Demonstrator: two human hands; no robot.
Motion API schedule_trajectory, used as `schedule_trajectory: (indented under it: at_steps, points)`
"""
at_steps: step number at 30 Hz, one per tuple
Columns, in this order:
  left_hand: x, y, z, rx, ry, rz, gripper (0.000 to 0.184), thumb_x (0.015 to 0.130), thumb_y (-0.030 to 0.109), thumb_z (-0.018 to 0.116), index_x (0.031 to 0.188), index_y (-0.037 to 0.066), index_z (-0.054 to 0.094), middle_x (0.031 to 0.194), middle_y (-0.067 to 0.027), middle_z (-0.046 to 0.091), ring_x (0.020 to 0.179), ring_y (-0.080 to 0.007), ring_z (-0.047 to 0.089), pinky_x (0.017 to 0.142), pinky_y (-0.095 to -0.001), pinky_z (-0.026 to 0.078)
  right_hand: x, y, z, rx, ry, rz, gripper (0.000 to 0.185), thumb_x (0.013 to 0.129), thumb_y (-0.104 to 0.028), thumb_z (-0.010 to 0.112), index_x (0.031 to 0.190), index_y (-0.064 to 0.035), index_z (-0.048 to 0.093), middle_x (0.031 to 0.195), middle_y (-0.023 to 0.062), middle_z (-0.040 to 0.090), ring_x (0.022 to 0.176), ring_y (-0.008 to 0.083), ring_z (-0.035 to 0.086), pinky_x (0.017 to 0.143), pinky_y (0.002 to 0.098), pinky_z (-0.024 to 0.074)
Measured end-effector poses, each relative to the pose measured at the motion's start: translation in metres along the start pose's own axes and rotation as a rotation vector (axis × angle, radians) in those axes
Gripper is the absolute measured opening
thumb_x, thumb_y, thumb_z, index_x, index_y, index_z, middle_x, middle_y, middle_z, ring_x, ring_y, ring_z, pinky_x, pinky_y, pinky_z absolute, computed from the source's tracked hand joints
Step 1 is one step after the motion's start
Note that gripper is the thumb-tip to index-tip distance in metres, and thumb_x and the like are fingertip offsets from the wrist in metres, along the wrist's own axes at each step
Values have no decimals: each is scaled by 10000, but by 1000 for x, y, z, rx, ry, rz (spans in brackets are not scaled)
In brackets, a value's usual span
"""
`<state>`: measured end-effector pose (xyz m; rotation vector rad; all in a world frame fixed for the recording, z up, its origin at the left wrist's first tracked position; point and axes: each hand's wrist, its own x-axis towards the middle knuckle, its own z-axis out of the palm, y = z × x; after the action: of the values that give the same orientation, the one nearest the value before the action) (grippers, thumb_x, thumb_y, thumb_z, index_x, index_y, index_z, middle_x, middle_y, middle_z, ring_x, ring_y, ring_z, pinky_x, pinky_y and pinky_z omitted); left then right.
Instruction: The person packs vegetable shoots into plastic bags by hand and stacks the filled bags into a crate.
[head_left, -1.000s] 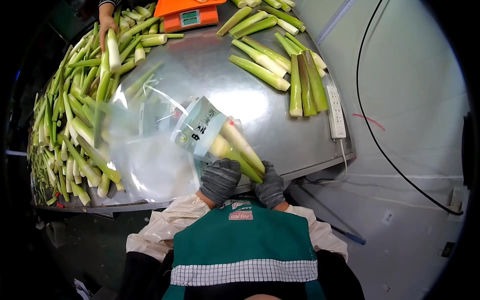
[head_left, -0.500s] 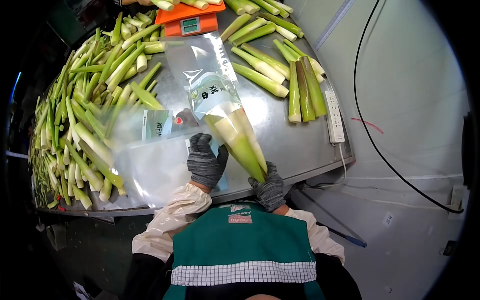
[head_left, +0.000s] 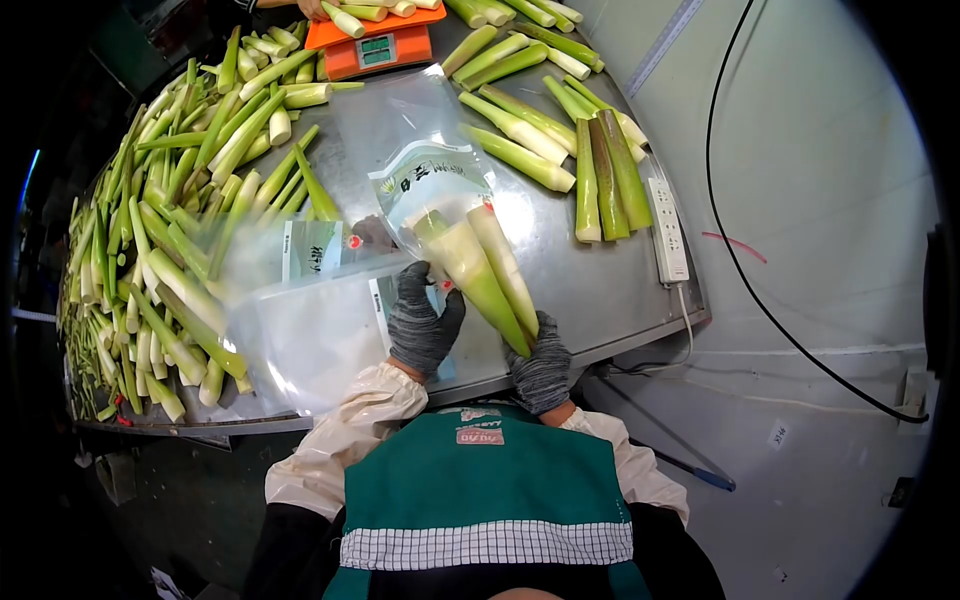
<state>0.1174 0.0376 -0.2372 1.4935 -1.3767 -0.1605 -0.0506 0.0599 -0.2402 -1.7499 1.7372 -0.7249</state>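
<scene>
Stalks [head_left: 468,268], bagged: pointing to eleven o'clock; your right hand [head_left: 541,372] is gripping at five, your left hand [head_left: 424,330] standing open at eight.

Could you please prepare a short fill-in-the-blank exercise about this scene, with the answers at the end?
1. The stalks, held by the right hand, point their tapered tips ____ (towards / away from) the green apron.
2. The left hand is not closed but ____.
3. The scale is coloured ____.
4. The power strip near the edge of the table is coloured ____.

Missing words: towards; open; orange; white.
</scene>
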Motion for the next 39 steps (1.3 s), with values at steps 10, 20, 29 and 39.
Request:
schedule_trajectory:
  at_steps: [10, 20, 29, 39]
  points:
    - [30, -8, -4, 240, -145, 205, 194, 703, 77, 578, 882, 28, 522, 775, -150, 550, 663, -309, 556, 567, -369, 456, 1, -5, -2, -6, -64, 45, 488, 676, -166, 659, 1084, -41, 423, 864, 182, 575, 779, 332, 580, 688, 373, 466]
    - [21, 19, 6, 284, -373, 448, 218, 657, 37, 499, 873, 19, 523, 829, -153, 541, 697, -296, 548, 591, -391, 456, 18, -3, -15, -228, -8, -11, 449, 703, -175, 613, 1081, -20, 426, 905, 194, 551, 791, 344, 567, 679, 402, 459]
    - [31, 41, 6, 288, -494, 546, 224, 648, -8, 510, 870, 15, 535, 805, -166, 535, 701, -316, 542, 594, -400, 458, 22, -6, -23, -174, -111, 49, 505, 659, -188, 648, 1079, -5, 435, 873, 206, 573, 812, 338, 564, 703, 374, 458]
    - [-4, 26, 9, 86, -323, 359, 298, 628, -46, 490, 920, 15, 484, 865, -189, 510, 662, -360, 538, 589, -402, 465, 11, -29, -9, 134, -79, 129, 469, 687, -195, 636, 1076, -35, 429, 821, 208, 574, 780, 356, 568, 681, 374, 460]
